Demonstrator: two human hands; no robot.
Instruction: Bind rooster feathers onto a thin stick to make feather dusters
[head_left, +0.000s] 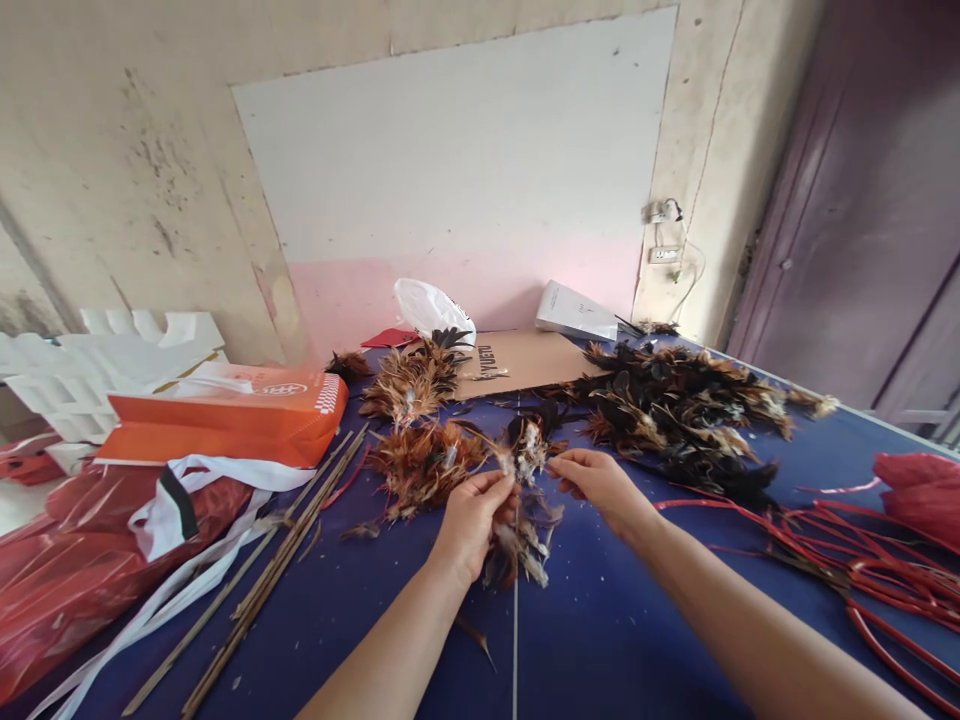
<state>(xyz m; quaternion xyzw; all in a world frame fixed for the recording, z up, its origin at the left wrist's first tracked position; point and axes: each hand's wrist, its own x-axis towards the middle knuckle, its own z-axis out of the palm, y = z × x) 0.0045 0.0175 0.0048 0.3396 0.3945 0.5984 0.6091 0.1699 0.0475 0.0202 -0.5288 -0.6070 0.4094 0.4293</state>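
Note:
My left hand (478, 515) is closed in a pinch on a pale brown feather (504, 458) that points up from the fingertips. To its right, my right hand (596, 480) has thumb and fingers pressed together; anything between them is too small to make out. Just beyond the fingertips lies a small bunch of black and white feathers (530, 447). Loose grey-brown feathers (525, 550) rest on the blue table below my hands. A pile of reddish-brown feathers (424, 465) is left of my left hand.
A large heap of dark feathers (675, 400) spreads at the right, near red plastic string (892, 570) and scissors (825, 572). Thin sticks (277, 570) and an orange bag (225, 415) lie left. Behind are flat cardboard (525, 360) and a white box (576, 312).

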